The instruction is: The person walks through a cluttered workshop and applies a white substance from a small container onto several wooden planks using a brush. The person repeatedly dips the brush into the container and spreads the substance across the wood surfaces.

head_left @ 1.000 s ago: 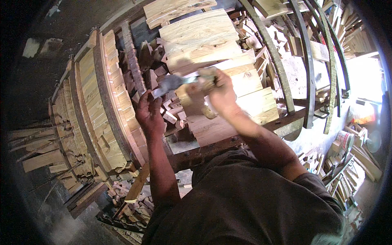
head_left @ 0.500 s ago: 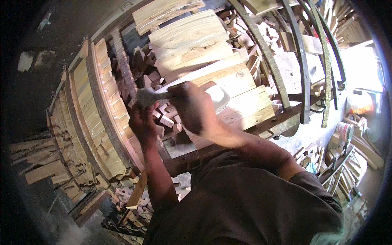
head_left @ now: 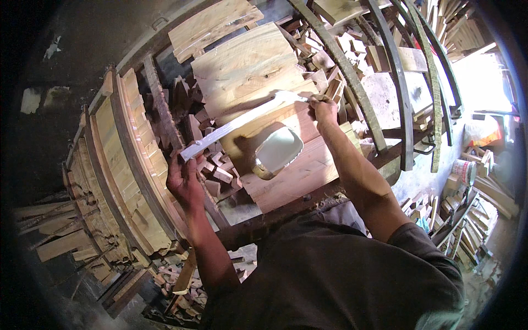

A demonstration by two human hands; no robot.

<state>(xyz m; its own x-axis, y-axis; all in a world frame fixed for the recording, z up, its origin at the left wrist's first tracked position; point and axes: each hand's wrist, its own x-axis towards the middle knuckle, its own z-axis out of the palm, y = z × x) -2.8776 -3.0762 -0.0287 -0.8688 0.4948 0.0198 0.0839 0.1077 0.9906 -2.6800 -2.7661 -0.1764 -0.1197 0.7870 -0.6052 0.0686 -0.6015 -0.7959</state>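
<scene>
My left hand (head_left: pixel 184 179) is closed on the near-left end of a narrow wooden strip (head_left: pixel 231 125), whose upper face is coated in wet-looking white glue. The strip slants up to the right above the boards. At its far end my right hand (head_left: pixel 323 110) pinches a slim brush (head_left: pixel 300 98); its white-covered tip touches the strip, and the bristles cannot be made out. Just below stands a cut-open tub (head_left: pixel 280 151) of white glue, resting on pale wooden boards (head_left: pixel 247 60) laid side by side.
Curved metal bars (head_left: pixel 397 71) arch over the bench at the right. Clamped wooden panels (head_left: pixel 118 143) stand at the left. Small wood offcuts (head_left: pixel 220 170) lie heaped beneath the boards. A metal rail (head_left: pixel 286 212) runs along the bench's near side; a round can (head_left: pixel 463 171) stands at the right.
My right hand has moved away from my left to the strip's far right end. White glue now shows along the strip, and the tub has come into full sight.
</scene>
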